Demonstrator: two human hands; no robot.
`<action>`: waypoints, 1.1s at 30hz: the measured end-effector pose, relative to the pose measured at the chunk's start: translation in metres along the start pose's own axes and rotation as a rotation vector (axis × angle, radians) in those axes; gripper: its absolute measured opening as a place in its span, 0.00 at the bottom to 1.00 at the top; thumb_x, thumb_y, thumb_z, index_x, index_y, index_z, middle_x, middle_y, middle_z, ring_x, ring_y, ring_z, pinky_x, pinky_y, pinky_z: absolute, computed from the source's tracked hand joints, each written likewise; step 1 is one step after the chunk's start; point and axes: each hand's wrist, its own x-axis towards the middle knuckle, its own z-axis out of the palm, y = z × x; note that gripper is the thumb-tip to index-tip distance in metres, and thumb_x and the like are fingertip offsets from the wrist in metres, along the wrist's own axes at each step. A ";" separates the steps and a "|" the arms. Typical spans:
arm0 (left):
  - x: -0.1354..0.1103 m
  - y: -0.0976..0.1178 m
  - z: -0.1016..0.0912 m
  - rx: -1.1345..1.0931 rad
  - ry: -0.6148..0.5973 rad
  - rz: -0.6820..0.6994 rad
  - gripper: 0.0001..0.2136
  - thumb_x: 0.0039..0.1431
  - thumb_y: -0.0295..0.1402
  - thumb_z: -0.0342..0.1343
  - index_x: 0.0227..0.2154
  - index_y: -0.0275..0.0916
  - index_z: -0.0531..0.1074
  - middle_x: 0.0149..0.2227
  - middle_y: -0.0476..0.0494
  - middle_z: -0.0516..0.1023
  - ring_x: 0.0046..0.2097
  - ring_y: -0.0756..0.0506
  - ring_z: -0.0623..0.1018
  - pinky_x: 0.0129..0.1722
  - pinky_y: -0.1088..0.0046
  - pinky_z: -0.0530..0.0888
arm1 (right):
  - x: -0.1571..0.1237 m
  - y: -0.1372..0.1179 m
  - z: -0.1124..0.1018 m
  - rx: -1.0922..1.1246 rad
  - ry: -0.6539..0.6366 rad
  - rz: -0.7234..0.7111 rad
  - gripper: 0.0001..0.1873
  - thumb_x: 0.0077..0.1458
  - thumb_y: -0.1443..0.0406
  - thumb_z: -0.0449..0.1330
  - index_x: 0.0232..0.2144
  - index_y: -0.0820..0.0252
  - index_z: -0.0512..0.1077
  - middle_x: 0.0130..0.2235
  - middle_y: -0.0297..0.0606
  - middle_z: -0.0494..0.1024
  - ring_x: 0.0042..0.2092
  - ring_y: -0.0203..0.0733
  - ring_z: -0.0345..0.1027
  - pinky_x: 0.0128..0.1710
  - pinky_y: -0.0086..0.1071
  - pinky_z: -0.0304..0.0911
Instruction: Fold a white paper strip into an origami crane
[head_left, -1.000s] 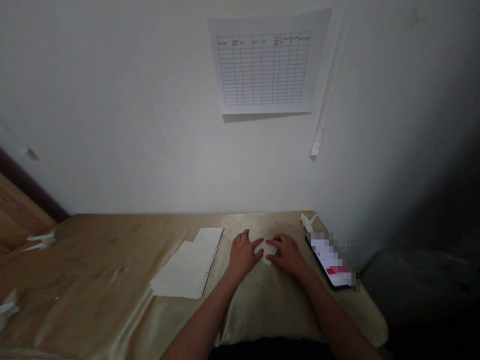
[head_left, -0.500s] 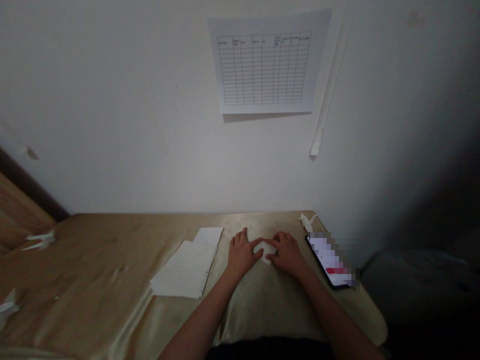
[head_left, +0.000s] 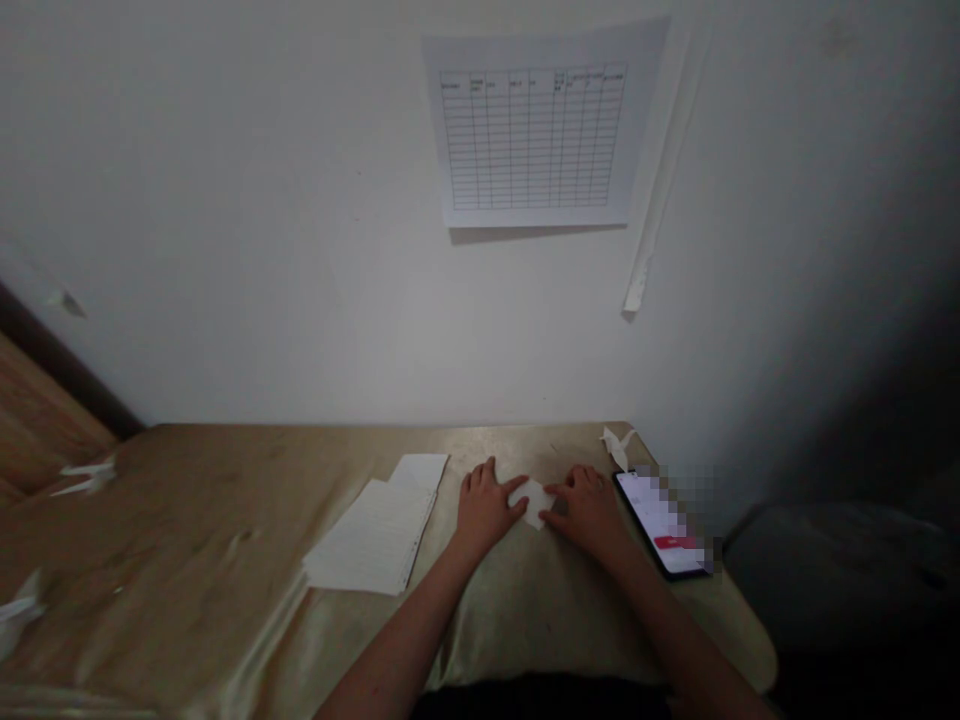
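A small white piece of folded paper [head_left: 535, 507] lies flat on the cloth-covered table between my hands. My left hand [head_left: 484, 503] holds its left edge, with the thumb and index finger on the paper and the other fingers spread on the cloth. At the right edge, my right hand [head_left: 589, 505] has its index fingertip and thumb on the paper, its other fingers partly curled. Left of my left hand is a stack of lined paper sheets [head_left: 371, 540]. A phone [head_left: 660, 520] with a lit screen, partly blurred out, lies right of my right hand.
A folded white paper shape [head_left: 617, 447], like a bird, stands behind the phone. Similar white paper shapes [head_left: 88, 475] sit at the table's left side. The wall behind bears a printed table sheet [head_left: 536, 140]. A dark rounded form [head_left: 840, 560] is beyond the table's right edge.
My right hand has shifted slightly to the right, its index finger drawing back from the paper's top toward the right edge. My left hand stays where it was. The view has turned slightly.
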 end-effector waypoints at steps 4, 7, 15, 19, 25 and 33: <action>0.000 0.000 0.001 0.001 0.005 -0.004 0.21 0.63 0.49 0.61 0.59 0.66 0.73 0.69 0.44 0.63 0.68 0.29 0.64 0.66 0.48 0.62 | -0.004 0.003 0.000 -0.009 -0.010 0.020 0.21 0.59 0.52 0.65 0.53 0.46 0.80 0.51 0.45 0.74 0.57 0.54 0.64 0.59 0.44 0.54; 0.000 -0.001 0.001 0.003 -0.002 0.002 0.21 0.64 0.49 0.60 0.60 0.66 0.73 0.70 0.44 0.63 0.68 0.29 0.64 0.66 0.48 0.62 | -0.008 0.005 0.000 -0.018 0.001 0.035 0.18 0.61 0.53 0.63 0.52 0.46 0.80 0.49 0.45 0.74 0.55 0.52 0.65 0.58 0.43 0.55; -0.001 -0.001 0.003 -0.014 0.015 0.000 0.22 0.63 0.48 0.61 0.60 0.65 0.73 0.69 0.43 0.64 0.68 0.29 0.64 0.66 0.47 0.61 | -0.016 0.008 0.003 -0.023 0.031 0.042 0.18 0.64 0.54 0.60 0.52 0.49 0.81 0.47 0.47 0.75 0.53 0.53 0.65 0.56 0.42 0.57; -0.001 -0.002 0.004 -0.030 0.007 -0.005 0.22 0.63 0.48 0.61 0.60 0.64 0.73 0.69 0.42 0.64 0.68 0.29 0.63 0.67 0.48 0.60 | -0.014 0.007 0.005 -0.027 0.016 0.048 0.17 0.65 0.55 0.59 0.51 0.49 0.81 0.47 0.48 0.76 0.54 0.55 0.66 0.55 0.43 0.57; 0.000 -0.005 0.005 -0.050 -0.001 0.004 0.21 0.64 0.49 0.60 0.60 0.64 0.73 0.70 0.43 0.63 0.69 0.30 0.62 0.67 0.48 0.59 | 0.007 0.004 0.011 -0.039 0.028 0.019 0.17 0.67 0.60 0.55 0.40 0.58 0.83 0.47 0.48 0.77 0.54 0.53 0.67 0.57 0.44 0.57; 0.000 -0.005 0.006 -0.061 0.002 -0.006 0.21 0.64 0.49 0.60 0.59 0.63 0.74 0.70 0.43 0.63 0.69 0.30 0.62 0.68 0.48 0.59 | 0.027 0.005 0.027 0.072 0.045 -0.138 0.16 0.64 0.63 0.61 0.52 0.48 0.80 0.55 0.44 0.75 0.59 0.51 0.63 0.63 0.45 0.55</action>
